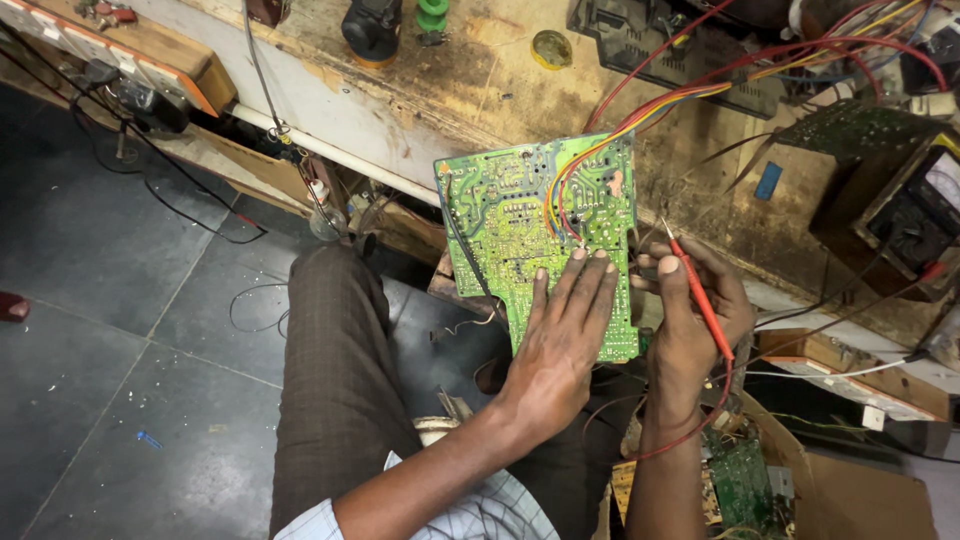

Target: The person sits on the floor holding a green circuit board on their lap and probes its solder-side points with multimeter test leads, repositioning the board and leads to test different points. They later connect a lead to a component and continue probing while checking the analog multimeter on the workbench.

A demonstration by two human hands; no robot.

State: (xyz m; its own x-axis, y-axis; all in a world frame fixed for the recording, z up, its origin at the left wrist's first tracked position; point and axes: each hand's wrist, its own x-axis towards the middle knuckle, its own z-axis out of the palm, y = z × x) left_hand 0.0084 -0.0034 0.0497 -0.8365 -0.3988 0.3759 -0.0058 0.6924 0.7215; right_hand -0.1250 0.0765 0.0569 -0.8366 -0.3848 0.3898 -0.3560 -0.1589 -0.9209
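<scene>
A green circuit board [520, 195] rests solder side up at the near edge of a worn wooden workbench [480, 80], over my knee. My left hand [560, 335] lies flat on the board's lower part, fingers spread, fingertips near where red, yellow and orange wires [640, 115] join it. My right hand [690, 310] is beside the board's right edge and grips a red test probe [700, 295], its metal tip pointing up and to the left, close to the board's right edge.
A multimeter [915, 215] stands at the right of the bench, with more boards and wire bundles behind. A round tin [551, 48] and a dark bottle [370, 28] sit at the back. A cardboard box with a green board [745, 485] is below right. Dark tiled floor lies left.
</scene>
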